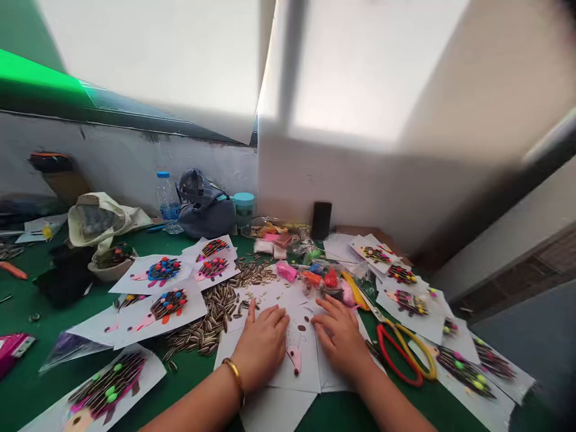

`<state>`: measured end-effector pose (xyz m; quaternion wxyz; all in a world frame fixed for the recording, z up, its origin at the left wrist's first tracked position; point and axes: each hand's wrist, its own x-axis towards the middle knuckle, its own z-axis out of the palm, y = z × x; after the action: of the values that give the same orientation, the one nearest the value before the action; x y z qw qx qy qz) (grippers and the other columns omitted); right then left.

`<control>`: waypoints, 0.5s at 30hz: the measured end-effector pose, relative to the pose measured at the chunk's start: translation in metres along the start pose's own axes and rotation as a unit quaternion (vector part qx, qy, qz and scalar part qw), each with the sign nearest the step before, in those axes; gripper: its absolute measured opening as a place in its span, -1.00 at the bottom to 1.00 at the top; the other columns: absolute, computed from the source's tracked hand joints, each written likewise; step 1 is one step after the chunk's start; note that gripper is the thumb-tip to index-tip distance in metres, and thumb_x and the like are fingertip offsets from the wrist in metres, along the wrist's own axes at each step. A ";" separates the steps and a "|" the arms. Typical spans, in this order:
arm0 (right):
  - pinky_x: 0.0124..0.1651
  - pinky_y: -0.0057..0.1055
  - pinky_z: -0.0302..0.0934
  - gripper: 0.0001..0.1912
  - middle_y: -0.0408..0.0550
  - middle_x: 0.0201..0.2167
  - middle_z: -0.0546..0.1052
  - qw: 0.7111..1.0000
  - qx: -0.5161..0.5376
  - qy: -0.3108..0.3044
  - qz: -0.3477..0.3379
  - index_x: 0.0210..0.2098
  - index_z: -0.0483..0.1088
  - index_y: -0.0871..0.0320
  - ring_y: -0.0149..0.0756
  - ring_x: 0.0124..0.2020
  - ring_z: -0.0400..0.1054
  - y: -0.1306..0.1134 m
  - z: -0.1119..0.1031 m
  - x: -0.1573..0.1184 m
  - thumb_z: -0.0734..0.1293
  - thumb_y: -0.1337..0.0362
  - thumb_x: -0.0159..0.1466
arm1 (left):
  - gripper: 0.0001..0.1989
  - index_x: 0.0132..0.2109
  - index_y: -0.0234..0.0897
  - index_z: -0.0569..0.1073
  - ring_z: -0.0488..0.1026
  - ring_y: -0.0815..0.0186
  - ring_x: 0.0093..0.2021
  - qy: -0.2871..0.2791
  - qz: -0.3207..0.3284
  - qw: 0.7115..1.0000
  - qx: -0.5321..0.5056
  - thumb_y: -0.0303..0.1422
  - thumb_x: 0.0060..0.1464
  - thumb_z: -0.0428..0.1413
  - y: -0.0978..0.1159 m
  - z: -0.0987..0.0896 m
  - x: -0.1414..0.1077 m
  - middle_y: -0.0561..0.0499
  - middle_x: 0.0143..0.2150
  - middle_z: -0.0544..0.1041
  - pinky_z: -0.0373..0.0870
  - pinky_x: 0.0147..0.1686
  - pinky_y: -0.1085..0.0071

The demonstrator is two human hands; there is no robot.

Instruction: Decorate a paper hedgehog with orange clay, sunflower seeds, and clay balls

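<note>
My left hand (261, 345), a gold bangle on its wrist, lies flat on white paper with its fingers stretched. Across from it my right hand (341, 337) rests with fingers spread, holding nothing. Between them is a sheet (302, 375) with a drawn hedgehog outline and a pink clay face (294, 357) with a dark eye and nose. A few small brown pieces (302, 328) lie by the drawing. Striped sunflower seeds (211, 321) are heaped left of my left hand. Red-and-yellow handled scissors (407, 360) lie right of my right hand.
Finished seed hedgehogs on paper (168, 309) lie at left, with more cards (411, 306) at right. Behind my hands are packets of coloured clay (287, 271). A phone (321, 219), blue bag (206, 210) and water bottle (167, 201) stand by the wall.
</note>
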<state>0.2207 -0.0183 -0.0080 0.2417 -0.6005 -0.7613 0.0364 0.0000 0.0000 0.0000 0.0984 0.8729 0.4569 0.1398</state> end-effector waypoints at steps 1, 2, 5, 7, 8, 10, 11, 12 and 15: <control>0.21 0.08 -0.01 -0.77 -0.13 0.14 0.43 1.000 -0.004 0.007 0.004 -0.27 0.51 -0.01 -0.02 0.25 0.13 0.000 0.000 0.000 0.21 0.30 0.28 | -0.63 0.15 -0.19 0.40 0.25 0.17 0.25 0.000 0.001 1.000 0.000 -0.35 0.21 0.01 0.000 0.000 0.000 -0.05 0.19 0.44 -0.46 0.33 -0.16; 0.22 0.07 -0.01 -0.77 -0.11 0.14 0.43 1.000 -0.007 0.012 0.004 -0.27 0.51 0.00 -0.02 0.25 0.14 0.001 -0.001 0.000 0.21 0.30 0.28 | -0.63 0.15 -0.18 0.40 0.25 0.16 0.25 0.000 0.002 1.000 0.000 -0.35 0.20 0.01 0.000 -0.001 0.000 -0.05 0.18 0.44 -0.47 0.33 -0.16; 0.22 0.06 -0.02 -0.75 -0.11 0.15 0.42 1.000 -0.020 0.018 -0.013 -0.20 0.52 -0.03 -0.02 0.25 0.13 0.000 -0.002 -0.001 0.22 0.31 0.27 | -0.63 0.14 -0.17 0.41 0.25 0.16 0.25 0.002 0.004 1.000 0.001 -0.37 0.20 0.01 -0.001 -0.001 0.000 -0.05 0.18 0.45 -0.49 0.33 -0.17; 0.23 0.07 -0.03 -0.70 -0.14 0.18 0.40 0.999 -0.028 0.015 -0.037 -0.11 0.51 -0.10 -0.01 0.27 0.11 -0.001 -0.002 -0.002 0.23 0.32 0.27 | -0.63 0.13 -0.16 0.41 0.26 0.16 0.25 0.006 0.004 1.000 0.003 -0.38 0.20 0.00 -0.001 -0.001 0.000 -0.06 0.17 0.45 -0.49 0.33 -0.18; 0.23 0.07 -0.03 -0.68 -0.16 0.19 0.38 0.998 -0.033 0.012 -0.047 -0.08 0.50 -0.14 -0.01 0.27 0.10 -0.002 -0.001 -0.002 0.23 0.32 0.27 | -0.63 0.13 -0.16 0.41 0.26 0.16 0.24 0.009 0.005 1.000 0.004 -0.39 0.20 0.00 -0.001 0.000 0.000 -0.06 0.17 0.45 -0.49 0.33 -0.17; 0.23 0.08 -0.04 -0.65 -0.17 0.21 0.36 0.998 -0.044 0.006 -0.050 -0.03 0.48 -0.18 -0.01 0.28 0.10 -0.003 0.000 -0.002 0.24 0.31 0.26 | -0.63 0.13 -0.15 0.41 0.27 0.16 0.24 0.016 0.008 1.000 0.007 -0.39 0.19 0.00 -0.001 0.001 -0.001 -0.05 0.16 0.45 -0.49 0.33 -0.17; 0.23 0.08 -0.04 -0.63 -0.16 0.22 0.36 0.998 -0.049 0.004 -0.044 -0.01 0.46 -0.18 -0.01 0.28 0.10 -0.003 0.001 -0.002 0.25 0.30 0.26 | -0.63 0.13 -0.15 0.40 0.27 0.17 0.24 0.019 0.010 1.000 0.008 -0.39 0.19 0.00 -0.002 0.001 -0.001 -0.05 0.16 0.45 -0.51 0.33 -0.16; 0.23 0.09 -0.04 -0.62 -0.14 0.22 0.35 0.998 -0.054 0.003 -0.037 0.02 0.45 -0.17 -0.01 0.28 0.11 -0.003 0.002 -0.002 0.25 0.29 0.25 | -0.63 0.13 -0.15 0.40 0.27 0.17 0.23 0.021 0.011 1.000 0.010 -0.39 0.18 0.01 -0.002 0.002 -0.001 -0.04 0.16 0.45 -0.52 0.33 -0.16; 0.22 0.08 -0.02 -0.61 -0.12 0.23 0.34 0.998 -0.057 0.000 -0.030 0.04 0.44 -0.16 0.00 0.27 0.11 -0.004 0.002 -0.002 0.25 0.30 0.25 | -0.63 0.13 -0.14 0.40 0.28 0.17 0.23 0.025 0.015 0.999 0.014 -0.38 0.18 0.01 -0.003 0.002 -0.002 -0.03 0.16 0.45 -0.54 0.33 -0.16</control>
<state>0.2167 -0.0203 -0.0092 0.2080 -0.5904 -0.7797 -0.0140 -0.0020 0.0001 -0.0033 0.0724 0.8771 0.4483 0.1567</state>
